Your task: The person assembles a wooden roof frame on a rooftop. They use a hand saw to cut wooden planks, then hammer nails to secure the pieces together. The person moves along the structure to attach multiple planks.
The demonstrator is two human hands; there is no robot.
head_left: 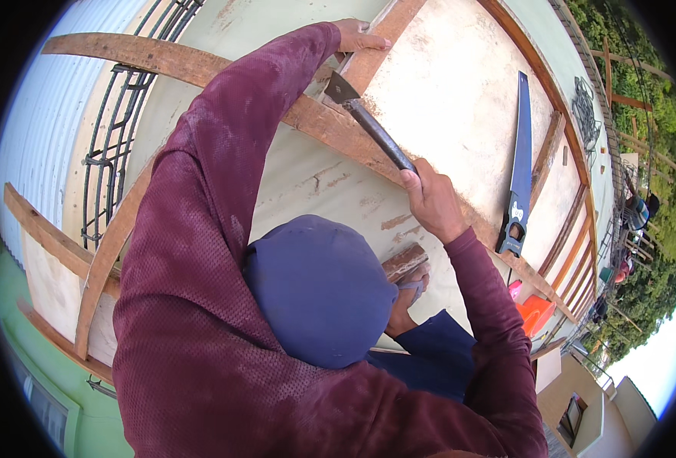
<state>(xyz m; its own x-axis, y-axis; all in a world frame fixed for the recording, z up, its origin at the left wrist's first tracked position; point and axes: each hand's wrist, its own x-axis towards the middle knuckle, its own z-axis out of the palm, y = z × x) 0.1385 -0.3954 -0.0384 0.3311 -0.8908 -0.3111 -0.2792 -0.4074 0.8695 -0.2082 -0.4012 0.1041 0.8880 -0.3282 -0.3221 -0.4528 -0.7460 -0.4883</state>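
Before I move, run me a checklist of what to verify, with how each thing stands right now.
1. Tool secure in the right grip: ok, fingers wrapped around its handle.
2. Left grip on the board: ok, fingers rest against it.
3. Tool's head apart from the left grip: ok, close but with a visible gap.
4. Tool's head touching wood: cannot tell, depth is unclear.
5. Saw put away: not ok, it lies out, right of the right grip.
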